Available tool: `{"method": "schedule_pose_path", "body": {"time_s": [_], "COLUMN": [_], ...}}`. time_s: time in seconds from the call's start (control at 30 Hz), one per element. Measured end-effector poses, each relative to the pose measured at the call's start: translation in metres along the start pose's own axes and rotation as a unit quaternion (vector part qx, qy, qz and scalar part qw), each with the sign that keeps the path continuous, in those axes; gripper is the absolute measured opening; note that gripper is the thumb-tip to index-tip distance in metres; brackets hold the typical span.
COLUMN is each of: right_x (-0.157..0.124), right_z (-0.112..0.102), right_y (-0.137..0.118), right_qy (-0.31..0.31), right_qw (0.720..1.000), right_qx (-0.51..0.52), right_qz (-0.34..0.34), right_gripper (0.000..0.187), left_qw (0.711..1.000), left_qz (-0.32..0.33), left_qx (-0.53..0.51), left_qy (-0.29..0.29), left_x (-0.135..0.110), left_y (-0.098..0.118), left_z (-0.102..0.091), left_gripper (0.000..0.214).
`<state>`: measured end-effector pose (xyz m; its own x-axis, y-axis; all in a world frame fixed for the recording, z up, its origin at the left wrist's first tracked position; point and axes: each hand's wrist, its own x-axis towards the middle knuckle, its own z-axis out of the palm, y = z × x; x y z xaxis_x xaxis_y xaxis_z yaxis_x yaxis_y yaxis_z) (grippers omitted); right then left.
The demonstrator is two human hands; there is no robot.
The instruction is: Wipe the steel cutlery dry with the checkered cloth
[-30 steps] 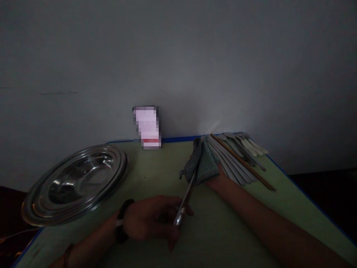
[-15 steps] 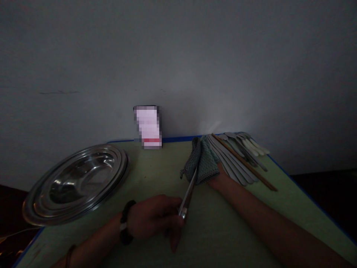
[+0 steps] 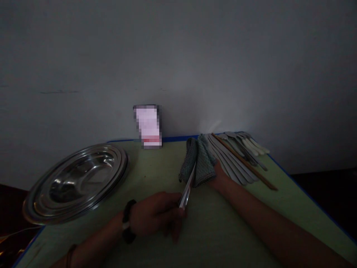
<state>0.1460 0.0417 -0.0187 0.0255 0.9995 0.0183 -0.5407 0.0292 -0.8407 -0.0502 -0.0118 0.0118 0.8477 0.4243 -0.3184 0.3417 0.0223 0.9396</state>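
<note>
My left hand [image 3: 157, 214] is closed on the near end of a shiny metal piece of cutlery [image 3: 185, 199], pinched between thumb and fingers. Its far end disappears into a folded grey-green checked cloth [image 3: 205, 163], so its kind is hidden. Behind and under the cloth, my right hand [image 3: 219, 178] grips it, with most of the fingers covered. Just to the right lies a fanned row of flat metal cutlery [image 3: 232, 165], and a pair of wooden chopsticks [image 3: 251, 169] rests alongside.
Stacked steel plates or basins [image 3: 80, 182] stand at the left of the green table [image 3: 156, 169]. A phone [image 3: 147, 126] with a blurred screen leans on the wall. Spoons and white-handled cutlery [image 3: 252, 147] lie at the back right. Blue edging [image 3: 178, 139] borders the table.
My left hand has shifted slightly up, with the cutlery's near end moving the same way. The cloth and my right hand have moved a little left, and the cloth's folds have changed.
</note>
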Motion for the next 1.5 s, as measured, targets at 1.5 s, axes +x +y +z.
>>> {"method": "schedule_pose_path", "body": {"time_s": [1.5], "right_x": [-0.019], "right_z": [0.019], "right_y": [-0.003], "right_qy": [0.05], "right_qw": [0.953], "right_qx": [-0.293], "right_qz": [-0.063], "right_gripper": [0.037], "left_qw": [0.958], "left_qz": [-0.092], "left_qx": [0.03], "left_qy": [0.269], "left_x": [0.013], "left_y": [0.012], "left_z": [0.015], "left_gripper": [0.032]}}
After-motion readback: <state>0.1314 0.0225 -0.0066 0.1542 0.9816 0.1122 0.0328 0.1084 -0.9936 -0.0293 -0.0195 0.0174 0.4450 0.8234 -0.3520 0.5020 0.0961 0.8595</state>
